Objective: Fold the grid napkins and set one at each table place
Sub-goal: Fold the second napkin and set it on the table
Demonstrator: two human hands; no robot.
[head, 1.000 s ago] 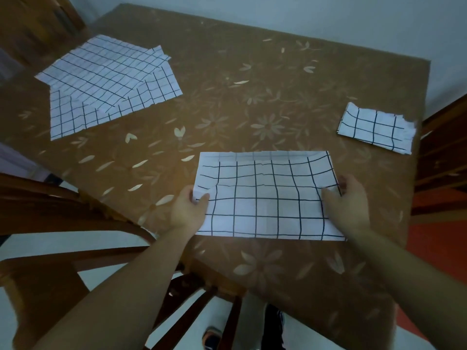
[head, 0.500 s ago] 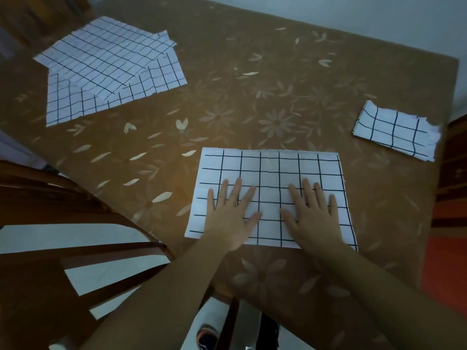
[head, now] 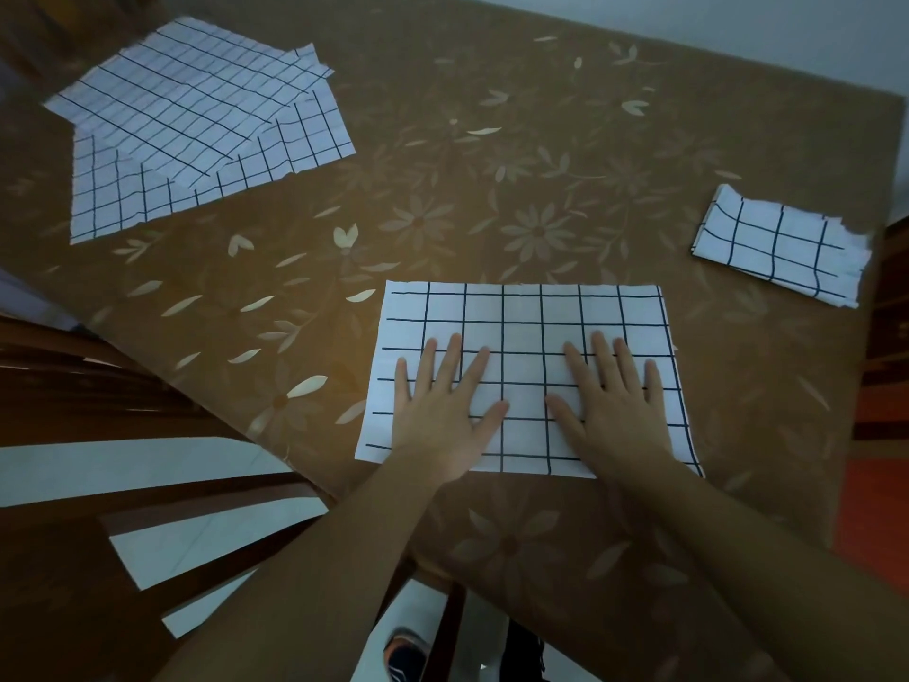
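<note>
A second ago the two hands held the half-folded napkin (head: 521, 317) by its short side edges. Now both lie flat on top of it, as they did half a second ago. The left hand (head: 442, 411) and the right hand (head: 615, 411) rest palm-down with fingers straight and spread, gripping nothing and pressing the sheet against the worktop (head: 492, 164). This reads as the first fold being smoothed and creased. The napkin is still a wide rectangle, so it probably needs at least one more fold to match the finished one.

The half-folded napkin sits at lower centre of the frame, close to the near edge of the worktop. A smaller folded napkin (head: 782, 248) lies at the right edge of the frame, apparently already set at a place. A stack of open napkins (head: 196, 125) waits at upper left, its sheets fanned at different angles.

The napkins are thin and white with a dark hand-drawn-looking grid. The sheet under the hands lies smooth and flat, while the folded one shows ragged, uneven layered edges. The worktop is brown with a pale flower and leaf pattern and a faint sheen. A dark wooden chair (head: 98, 386) with curved slats stands at lower left.
</note>
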